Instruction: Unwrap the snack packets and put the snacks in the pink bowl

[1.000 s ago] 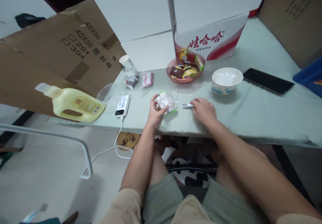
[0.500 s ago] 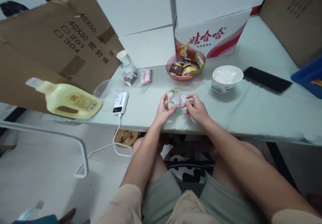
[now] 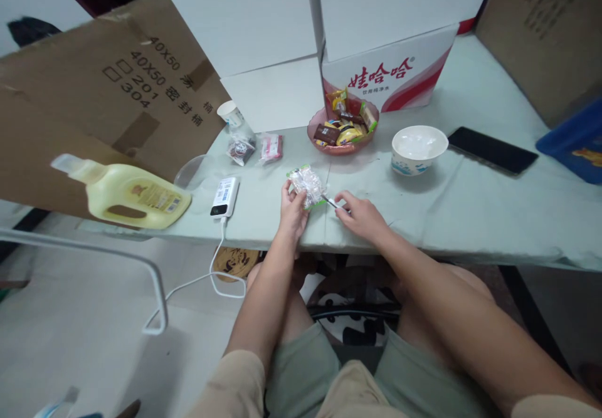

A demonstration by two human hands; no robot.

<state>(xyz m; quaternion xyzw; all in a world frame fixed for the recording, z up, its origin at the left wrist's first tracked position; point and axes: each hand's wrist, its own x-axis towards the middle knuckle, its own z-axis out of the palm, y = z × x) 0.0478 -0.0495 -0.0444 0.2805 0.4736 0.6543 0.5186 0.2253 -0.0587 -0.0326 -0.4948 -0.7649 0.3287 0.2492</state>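
Observation:
My left hand (image 3: 293, 212) is closed on a snack packet (image 3: 307, 185) in clear, shiny wrap with green edges, held just above the table near its front edge. In my right hand (image 3: 361, 215) the fingers pinch a slim tool (image 3: 332, 203) with a thin dark tip and a pale part; its exact kind is unclear. The tip points left and reaches the packet's lower right corner, though whether it touches I cannot tell. Beyond the hands stands a pink bowl (image 3: 342, 149) full of wrapped snacks. A white paper bowl (image 3: 418, 148) is to the right.
A black phone (image 3: 491, 150) lies at right. At left are a white power bank (image 3: 224, 197) with a cable, a yellow bottle (image 3: 136, 195) on its side, two small packets (image 3: 271, 147) and a paper cup (image 3: 230, 114). Cartons (image 3: 385, 79) line the back.
My left hand has moved left and turned the packet so that it tilts. The right hand has shifted slightly down, and the tool's dark tip now shows at the packet's corner.

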